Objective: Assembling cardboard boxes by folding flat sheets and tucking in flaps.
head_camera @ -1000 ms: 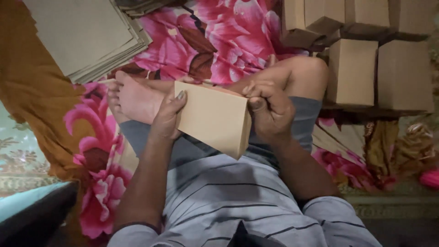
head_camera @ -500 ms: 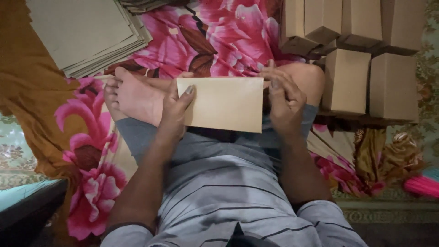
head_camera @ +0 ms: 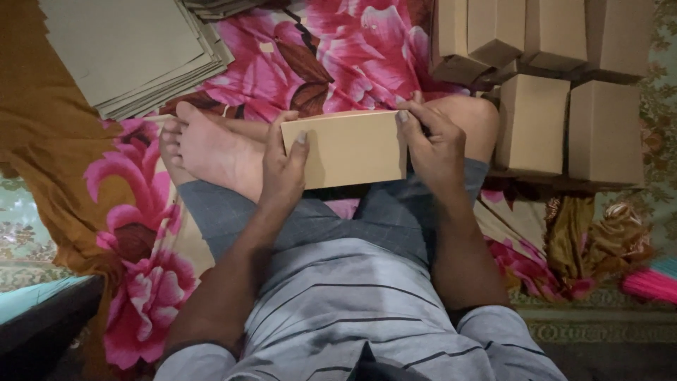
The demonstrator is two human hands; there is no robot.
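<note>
I sit cross-legged on a pink flowered cloth and hold a flat tan cardboard piece (head_camera: 349,147) level over my lap. My left hand (head_camera: 283,169) grips its left end, thumb on the front face. My right hand (head_camera: 434,144) grips the right end, thumb pressed on the upper right corner. Both hands are closed on the cardboard. My bare foot (head_camera: 204,148) lies just left of my left hand.
A stack of flat grey-brown card sheets (head_camera: 134,49) lies at the upper left. Several folded tan boxes (head_camera: 557,106) stand in rows at the upper right. A mustard cloth (head_camera: 42,169) covers the left; a pink bristled thing (head_camera: 652,282) pokes in at the right edge.
The cardboard piece, tilted a second ago, has been turned level and raised slightly. Both hands have shifted out to its two ends.
</note>
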